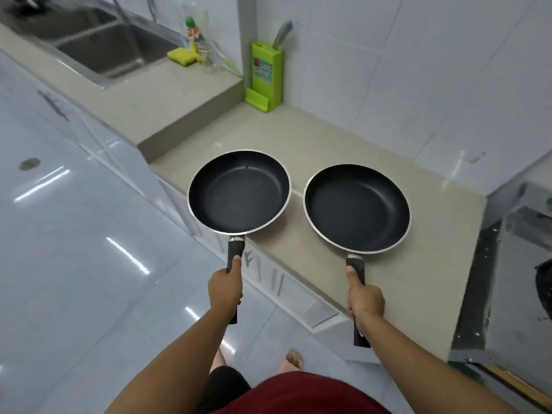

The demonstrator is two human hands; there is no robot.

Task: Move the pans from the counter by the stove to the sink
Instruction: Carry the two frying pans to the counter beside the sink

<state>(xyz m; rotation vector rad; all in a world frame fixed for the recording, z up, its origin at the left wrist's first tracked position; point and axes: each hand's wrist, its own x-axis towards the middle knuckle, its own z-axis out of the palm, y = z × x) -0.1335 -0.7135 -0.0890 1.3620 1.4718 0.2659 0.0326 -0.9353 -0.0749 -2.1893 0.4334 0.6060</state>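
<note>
L hand (225, 289) grips left pan (239, 192) handle, R hand (366, 298) grips right pan (357, 208); knife block (264, 74) label unreadable.

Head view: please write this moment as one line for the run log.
left hand: grips left frying pan handle | right hand: grips right frying pan handle | sink: no pans

No legible text; label on green knife block (264, 73) perhaps printed, too blurred.
</note>
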